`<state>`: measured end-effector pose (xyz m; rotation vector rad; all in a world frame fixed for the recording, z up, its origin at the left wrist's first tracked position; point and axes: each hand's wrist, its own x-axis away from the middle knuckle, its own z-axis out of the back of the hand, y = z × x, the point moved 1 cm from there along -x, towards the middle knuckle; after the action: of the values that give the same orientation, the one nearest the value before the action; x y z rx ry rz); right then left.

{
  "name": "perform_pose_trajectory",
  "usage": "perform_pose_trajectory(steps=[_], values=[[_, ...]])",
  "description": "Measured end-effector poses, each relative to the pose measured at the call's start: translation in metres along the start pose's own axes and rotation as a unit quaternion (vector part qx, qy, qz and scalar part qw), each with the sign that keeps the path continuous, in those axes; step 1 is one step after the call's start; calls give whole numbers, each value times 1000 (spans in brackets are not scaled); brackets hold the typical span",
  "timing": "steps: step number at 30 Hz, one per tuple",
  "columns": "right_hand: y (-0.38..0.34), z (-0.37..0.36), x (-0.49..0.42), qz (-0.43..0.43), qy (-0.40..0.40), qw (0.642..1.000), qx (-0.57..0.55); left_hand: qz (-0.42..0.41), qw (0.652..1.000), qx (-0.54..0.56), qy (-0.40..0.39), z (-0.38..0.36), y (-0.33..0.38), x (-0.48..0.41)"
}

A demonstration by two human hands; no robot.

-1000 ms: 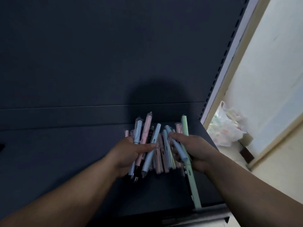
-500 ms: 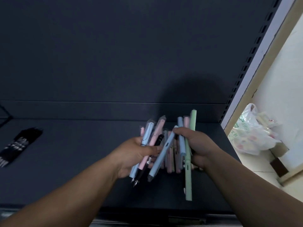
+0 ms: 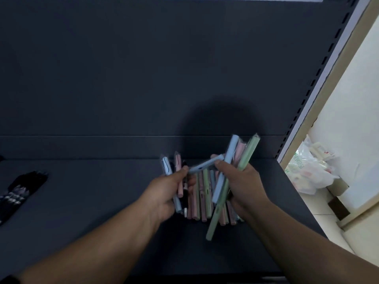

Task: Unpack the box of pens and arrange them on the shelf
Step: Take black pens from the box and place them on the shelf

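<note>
Far left, a bundle of black pens point(image 3: 20, 191) lies on the dark shelf point(image 3: 92, 212). At centre, the left hand point(image 3: 164, 193) grips a clutch of blue, pink and black pens point(image 3: 178, 162). A light-blue pen point(image 3: 205, 166), slanting downward half a second ago, now lies crosswise between both hands. The right hand point(image 3: 244, 185) clasps a tilted fistful of pens point(image 3: 230, 152) above the pastel row point(image 3: 202, 201) already laid down. Sorting evidently continues. At the right edge sits a plastic bag point(image 3: 307, 171).

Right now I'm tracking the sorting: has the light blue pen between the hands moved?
Yes. The light blue pen swung from slanted to almost crosswise over the row of pens.
</note>
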<state>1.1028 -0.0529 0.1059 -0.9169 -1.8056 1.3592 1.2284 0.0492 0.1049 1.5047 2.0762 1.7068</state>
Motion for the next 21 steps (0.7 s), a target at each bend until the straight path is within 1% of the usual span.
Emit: perform_pose_trajectory(steps=[2, 3, 5, 7, 8, 10, 13, 15, 18, 20, 21], values=[[5, -1, 3, 7, -23, 1000, 21, 6, 1000, 28, -7, -5, 4, -5], [4, -2, 4, 14, -46, 999, 24, 4, 1000, 29, -9, -6, 6, -7], [0, -1, 5, 20, -96, 994, 39, -13, 1000, 24, -7, -9, 9, -11], [-5, 5, 2, 7, -118, 989, 92, -37, 999, 15, 2, -8, 15, -13], [-7, 9, 1, -7, -123, 986, 108, -50, 999, 3, 2, -7, 18, -14], [-9, 16, -2, -44, -127, 986, 94, -80, 996, -40, -14, -3, 24, -16], [-8, 18, -2, -117, -108, 986, 56, -123, 981, -130, -74, -4, 27, -15], [-9, 16, -1, -160, -116, 979, 56, -144, 965, -192, -109, -7, 26, -14], [-10, 14, -1, -183, -139, 969, 89, -162, 947, -237, -141, -10, 24, -12], [-9, 14, -2, -178, -124, 970, 109, -164, 941, -253, -153, -10, 21, -12], [-8, 14, -3, -171, -112, 972, 119, -162, 941, -260, -146, -10, 20, -12]])
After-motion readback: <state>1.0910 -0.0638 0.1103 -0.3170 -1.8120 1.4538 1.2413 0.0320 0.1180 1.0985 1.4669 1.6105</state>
